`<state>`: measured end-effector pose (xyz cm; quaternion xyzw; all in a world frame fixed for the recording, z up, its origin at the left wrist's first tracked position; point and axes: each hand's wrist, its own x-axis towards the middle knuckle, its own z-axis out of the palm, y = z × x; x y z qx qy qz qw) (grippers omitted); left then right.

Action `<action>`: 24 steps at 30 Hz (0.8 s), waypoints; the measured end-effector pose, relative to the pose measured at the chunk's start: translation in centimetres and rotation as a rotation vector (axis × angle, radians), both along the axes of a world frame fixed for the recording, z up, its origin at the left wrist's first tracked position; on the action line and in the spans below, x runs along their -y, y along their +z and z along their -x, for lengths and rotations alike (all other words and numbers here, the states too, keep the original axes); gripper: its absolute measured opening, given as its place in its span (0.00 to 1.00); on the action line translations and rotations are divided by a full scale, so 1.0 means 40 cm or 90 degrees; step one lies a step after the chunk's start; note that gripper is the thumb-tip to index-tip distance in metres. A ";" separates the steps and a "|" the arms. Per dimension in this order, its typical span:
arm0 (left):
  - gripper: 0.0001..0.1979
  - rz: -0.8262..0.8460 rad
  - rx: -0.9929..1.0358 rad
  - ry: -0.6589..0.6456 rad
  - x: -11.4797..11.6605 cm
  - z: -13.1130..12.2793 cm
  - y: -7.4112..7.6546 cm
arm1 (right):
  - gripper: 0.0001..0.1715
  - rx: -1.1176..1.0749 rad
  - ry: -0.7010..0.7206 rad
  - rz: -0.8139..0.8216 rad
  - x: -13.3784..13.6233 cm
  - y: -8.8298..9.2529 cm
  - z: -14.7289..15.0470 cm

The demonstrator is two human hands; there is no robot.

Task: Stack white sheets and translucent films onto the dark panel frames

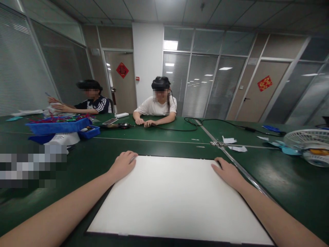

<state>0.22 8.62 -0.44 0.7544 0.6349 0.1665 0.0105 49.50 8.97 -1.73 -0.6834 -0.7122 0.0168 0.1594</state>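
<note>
A large white flat board lies on the green table right in front of me. My left hand rests at its far left corner, fingers curled over the edge. My right hand lies at the far right corner, fingers bent down over that edge. Both hands grip the board's far corners.
Two people with head-worn devices sit across the table. A blue tray with colourful items stands at the left, a phone and black cable in the middle. Paper scraps and a white fan lie at the right.
</note>
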 end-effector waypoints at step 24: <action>0.30 0.096 -0.185 0.123 0.071 -0.058 0.075 | 0.37 0.080 0.000 0.047 -0.015 -0.037 -0.012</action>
